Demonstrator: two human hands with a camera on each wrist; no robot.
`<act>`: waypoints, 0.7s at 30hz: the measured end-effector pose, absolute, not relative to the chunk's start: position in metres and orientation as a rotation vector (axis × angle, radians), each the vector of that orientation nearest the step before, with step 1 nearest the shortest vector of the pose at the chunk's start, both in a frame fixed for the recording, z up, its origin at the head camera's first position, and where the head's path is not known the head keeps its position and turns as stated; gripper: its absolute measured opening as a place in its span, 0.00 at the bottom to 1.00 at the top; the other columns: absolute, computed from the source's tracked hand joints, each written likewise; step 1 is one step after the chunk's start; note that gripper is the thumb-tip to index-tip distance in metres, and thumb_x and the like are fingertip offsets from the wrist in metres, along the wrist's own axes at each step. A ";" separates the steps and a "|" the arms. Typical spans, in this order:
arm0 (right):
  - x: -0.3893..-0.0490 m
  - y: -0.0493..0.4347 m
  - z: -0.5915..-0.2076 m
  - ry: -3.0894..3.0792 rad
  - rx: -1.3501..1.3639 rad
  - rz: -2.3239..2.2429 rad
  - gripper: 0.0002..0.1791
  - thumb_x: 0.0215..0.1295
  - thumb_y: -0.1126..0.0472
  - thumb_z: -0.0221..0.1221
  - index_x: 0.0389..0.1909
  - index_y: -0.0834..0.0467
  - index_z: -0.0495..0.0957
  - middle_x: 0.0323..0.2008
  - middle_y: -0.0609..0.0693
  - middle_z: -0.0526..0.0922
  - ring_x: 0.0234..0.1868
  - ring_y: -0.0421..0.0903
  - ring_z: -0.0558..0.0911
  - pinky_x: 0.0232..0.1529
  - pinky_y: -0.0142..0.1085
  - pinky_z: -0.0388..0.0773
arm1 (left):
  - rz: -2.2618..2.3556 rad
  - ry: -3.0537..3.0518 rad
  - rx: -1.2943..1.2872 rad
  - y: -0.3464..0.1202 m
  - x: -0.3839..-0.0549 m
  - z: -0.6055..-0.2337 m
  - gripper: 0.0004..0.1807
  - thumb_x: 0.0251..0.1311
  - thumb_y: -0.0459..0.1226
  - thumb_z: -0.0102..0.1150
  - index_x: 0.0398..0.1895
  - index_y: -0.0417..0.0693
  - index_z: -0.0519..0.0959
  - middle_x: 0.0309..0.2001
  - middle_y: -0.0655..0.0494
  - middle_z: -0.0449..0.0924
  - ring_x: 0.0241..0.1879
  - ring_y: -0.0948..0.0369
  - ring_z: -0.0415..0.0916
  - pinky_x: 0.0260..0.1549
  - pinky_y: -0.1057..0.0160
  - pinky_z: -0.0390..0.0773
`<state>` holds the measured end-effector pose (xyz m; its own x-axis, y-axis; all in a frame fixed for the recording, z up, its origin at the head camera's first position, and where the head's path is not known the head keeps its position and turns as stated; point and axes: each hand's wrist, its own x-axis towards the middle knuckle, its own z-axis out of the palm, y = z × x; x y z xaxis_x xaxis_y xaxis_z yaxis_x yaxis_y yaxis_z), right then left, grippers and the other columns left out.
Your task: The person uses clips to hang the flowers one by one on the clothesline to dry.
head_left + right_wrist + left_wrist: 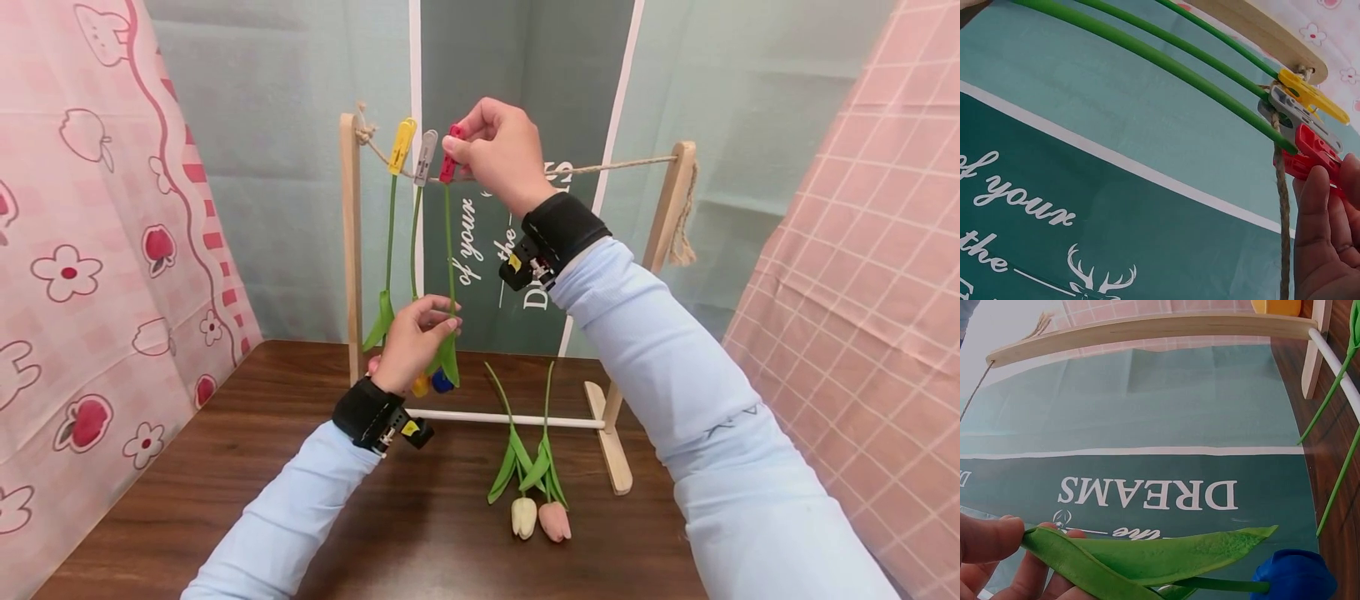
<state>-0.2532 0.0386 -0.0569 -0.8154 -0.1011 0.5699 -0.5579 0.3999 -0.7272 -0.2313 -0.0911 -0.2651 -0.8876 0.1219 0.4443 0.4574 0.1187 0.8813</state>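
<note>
"Rope (pixel 615 166), coarse and twisted, slung between two pale, flat-sided wooden posts (pixel 667 204). What's clipped near its left end?"

"A yellow peg (pixel 402 146), a grey peg (pixel 425 157), then a red peg (pixel 447 171), all slim and smooth. Green stems hang straight down from them."

"Who has the red one?"

"The right hand (pixel 510 154), thumb and fingers closed together on its upper end. The tip of the blue tulip (pixel 442 381) sits in the peg's mouth, right by the rope."

"And the left hand (pixel 411 343)?"

"Lower, in front of the hanging flowers. Thumb and fingertips pinch that same tulip where its long, pointed, faintly veined leaves begin; the rounded bloom hangs upside down below."

"Anything lying nearer?"

"On the dark wood-grained table (pixel 247 467), right of the left hand, a creamy white tulip (pixel 523 518) and a pink tulip (pixel 555 522) lie side by side, leaves crossing, egg-shaped blooms toward the near side. A round white bar (pixel 547 422) runs low to the right post's foot."
</note>
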 end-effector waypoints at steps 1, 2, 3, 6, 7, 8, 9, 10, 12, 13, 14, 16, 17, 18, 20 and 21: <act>-0.253 0.038 -0.057 -2.231 0.559 1.413 0.08 0.62 0.62 0.65 0.31 0.57 0.75 0.29 0.51 0.81 0.33 0.48 0.83 0.40 0.36 0.82 | -1.842 -2.135 -0.568 -0.091 -0.231 -0.265 0.08 0.67 0.28 0.55 0.47 0.38 0.79 0.39 0.44 0.83 0.40 0.51 0.81 0.41 0.57 0.81; -0.253 0.038 -0.057 -2.239 0.559 1.416 0.08 0.62 0.61 0.65 0.31 0.57 0.75 0.30 0.51 0.81 0.34 0.48 0.83 0.41 0.36 0.82 | -1.843 -2.135 -0.566 -0.091 -0.231 -0.265 0.08 0.67 0.28 0.55 0.47 0.38 0.79 0.39 0.44 0.83 0.40 0.51 0.81 0.41 0.57 0.81; -0.253 0.038 -0.057 -2.246 0.556 1.422 0.08 0.62 0.61 0.65 0.32 0.58 0.75 0.30 0.52 0.81 0.34 0.49 0.84 0.41 0.36 0.82 | -1.844 -2.134 -0.564 -0.091 -0.231 -0.266 0.08 0.67 0.28 0.55 0.47 0.38 0.79 0.39 0.44 0.83 0.41 0.50 0.81 0.41 0.57 0.81; -0.253 0.038 -0.058 -2.269 0.539 1.431 0.08 0.62 0.61 0.65 0.33 0.59 0.75 0.31 0.53 0.81 0.34 0.49 0.84 0.41 0.35 0.82 | -1.856 -2.128 -0.561 -0.090 -0.231 -0.266 0.08 0.67 0.28 0.54 0.47 0.38 0.78 0.39 0.43 0.83 0.41 0.50 0.81 0.42 0.56 0.80; -0.253 0.038 -0.058 -2.275 0.533 1.431 0.08 0.62 0.61 0.65 0.34 0.59 0.75 0.31 0.53 0.81 0.33 0.49 0.83 0.40 0.34 0.81 | -1.857 -2.128 -0.561 -0.090 -0.231 -0.267 0.08 0.67 0.28 0.54 0.47 0.38 0.78 0.39 0.43 0.83 0.41 0.50 0.81 0.42 0.56 0.80; -0.254 0.038 -0.058 -2.282 0.529 1.424 0.08 0.62 0.61 0.65 0.34 0.59 0.76 0.31 0.53 0.81 0.33 0.49 0.83 0.40 0.34 0.81 | -1.855 -2.128 -0.562 -0.090 -0.231 -0.267 0.08 0.67 0.28 0.54 0.47 0.38 0.78 0.40 0.43 0.83 0.41 0.50 0.81 0.42 0.56 0.80; -0.254 0.038 -0.058 -2.290 0.520 1.425 0.08 0.62 0.61 0.65 0.34 0.59 0.76 0.30 0.53 0.82 0.32 0.48 0.83 0.39 0.33 0.81 | -1.853 -2.129 -0.561 -0.090 -0.231 -0.267 0.08 0.67 0.28 0.54 0.47 0.38 0.78 0.40 0.43 0.83 0.41 0.50 0.81 0.42 0.56 0.80; -0.254 0.038 -0.058 -2.297 0.517 1.419 0.08 0.62 0.61 0.66 0.34 0.59 0.76 0.30 0.53 0.82 0.32 0.48 0.83 0.38 0.33 0.81 | -1.850 -2.130 -0.561 -0.090 -0.231 -0.267 0.08 0.67 0.28 0.54 0.47 0.38 0.78 0.40 0.43 0.83 0.41 0.50 0.81 0.43 0.56 0.80; -0.254 0.038 -0.058 -2.308 0.512 1.413 0.08 0.62 0.60 0.66 0.34 0.59 0.76 0.30 0.53 0.82 0.31 0.47 0.83 0.37 0.32 0.81 | -1.846 -2.133 -0.561 -0.090 -0.231 -0.267 0.09 0.67 0.28 0.54 0.48 0.38 0.78 0.40 0.43 0.83 0.42 0.50 0.81 0.43 0.55 0.80; -0.254 0.038 -0.058 -2.313 0.509 1.413 0.09 0.62 0.60 0.66 0.34 0.59 0.76 0.30 0.53 0.82 0.31 0.48 0.84 0.37 0.32 0.81 | -1.843 -2.135 -0.561 -0.090 -0.231 -0.267 0.09 0.67 0.28 0.54 0.48 0.38 0.78 0.40 0.43 0.83 0.42 0.49 0.81 0.44 0.55 0.80; -0.254 0.038 -0.058 -2.319 0.505 1.411 0.09 0.62 0.60 0.66 0.35 0.59 0.76 0.30 0.53 0.82 0.32 0.48 0.84 0.37 0.32 0.81 | -1.840 -2.135 -0.563 -0.091 -0.231 -0.267 0.09 0.67 0.28 0.54 0.48 0.38 0.78 0.40 0.43 0.83 0.42 0.48 0.81 0.44 0.55 0.80; -0.254 0.038 -0.058 -2.332 0.497 1.408 0.09 0.62 0.60 0.66 0.36 0.59 0.76 0.31 0.53 0.82 0.33 0.49 0.84 0.37 0.32 0.81 | -1.837 -2.133 -0.569 -0.091 -0.231 -0.267 0.09 0.67 0.28 0.54 0.48 0.38 0.78 0.40 0.42 0.83 0.43 0.47 0.81 0.44 0.54 0.80; -0.254 0.038 -0.058 -2.338 0.493 1.406 0.09 0.62 0.60 0.66 0.36 0.59 0.76 0.31 0.53 0.82 0.33 0.49 0.84 0.37 0.32 0.81 | -1.832 -2.131 -0.574 -0.091 -0.231 -0.267 0.09 0.67 0.28 0.54 0.48 0.38 0.78 0.40 0.42 0.83 0.43 0.47 0.81 0.44 0.54 0.80; -0.253 0.038 -0.059 -2.344 0.489 1.404 0.10 0.62 0.59 0.66 0.37 0.59 0.76 0.32 0.53 0.82 0.34 0.49 0.84 0.37 0.31 0.81 | -1.828 -2.128 -0.583 -0.091 -0.231 -0.267 0.09 0.67 0.28 0.54 0.48 0.37 0.78 0.40 0.42 0.83 0.42 0.47 0.81 0.44 0.54 0.81; -0.252 0.037 -0.059 -2.355 0.482 1.407 0.10 0.62 0.59 0.66 0.38 0.59 0.76 0.33 0.53 0.82 0.35 0.49 0.84 0.38 0.31 0.81 | -1.816 -2.113 -0.597 -0.091 -0.231 -0.268 0.09 0.67 0.27 0.54 0.47 0.37 0.78 0.39 0.43 0.83 0.41 0.48 0.81 0.42 0.55 0.81; -0.251 0.037 -0.059 -2.361 0.483 1.400 0.11 0.62 0.59 0.66 0.38 0.59 0.76 0.33 0.53 0.82 0.34 0.48 0.84 0.38 0.31 0.81 | -1.813 -2.108 -0.599 -0.090 -0.231 -0.268 0.08 0.66 0.27 0.54 0.47 0.37 0.79 0.39 0.43 0.83 0.40 0.49 0.81 0.41 0.56 0.81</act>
<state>-0.2514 0.0372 -0.0592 -0.8796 -0.1102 0.4627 -0.4589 0.4527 -0.7645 -0.2310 -0.0903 -0.2680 -0.8692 0.1186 0.4800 0.4923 0.1183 0.8624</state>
